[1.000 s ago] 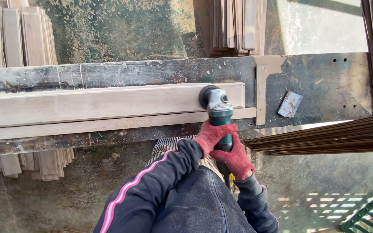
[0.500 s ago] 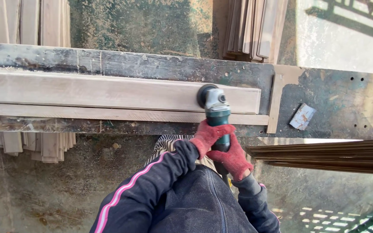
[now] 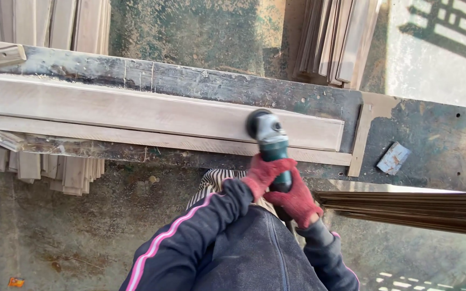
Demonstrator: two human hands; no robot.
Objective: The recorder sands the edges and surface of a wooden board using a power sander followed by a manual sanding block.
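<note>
Both of my hands wear red gloves and grip a green angle grinder. My left hand wraps the body from the left; my right hand holds the rear of the handle. The grinder's black disc rests on the top face of a long pale wooden plank that lies along the dark workbench. A thinner wooden strip lies along the plank's near side.
A wooden stop is fixed at the plank's right end. A small scrap block lies on the bench at right. Stacks of planks stand beyond the bench, at upper left and under it. Dark slats jut in at right.
The grinder has moved leftward along the plank, away from its right end. My view has swung, so the bench now slants down to the right.
</note>
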